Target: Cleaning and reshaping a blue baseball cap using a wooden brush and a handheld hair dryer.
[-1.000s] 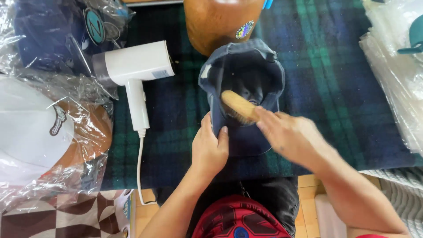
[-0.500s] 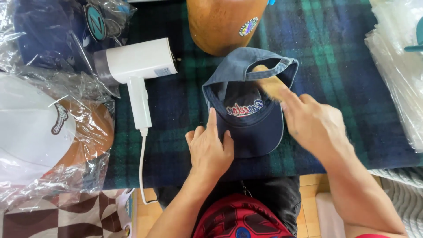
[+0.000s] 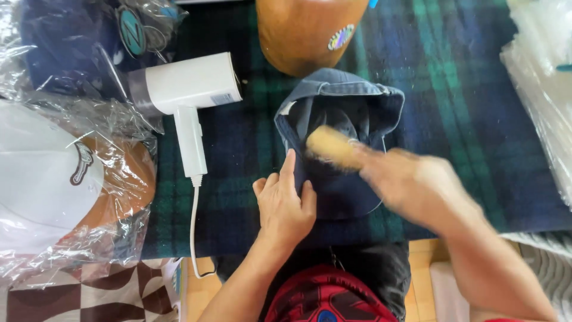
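A dark blue cap [image 3: 351, 113] lies on the green and blue plaid cloth [image 3: 453, 89], its opening facing me. My left hand [image 3: 286, 206] presses flat on the cap's near left edge, fingers together. My right hand [image 3: 417, 188], blurred by motion, grips a wooden brush [image 3: 330, 146] whose pale head lies over the middle of the cap.
A white handheld steamer [image 3: 185, 95] with its cord lies left of the cap. A brown cap [image 3: 310, 30] sits behind it. Caps in clear plastic bags [image 3: 65, 173] pile up on the left. More clear bags [image 3: 542, 89] lie at the right edge.
The brush has swept from the cap's far right rim back to its middle. The cap has turned so its logo no longer shows. My left hand stays on the cap's edge.
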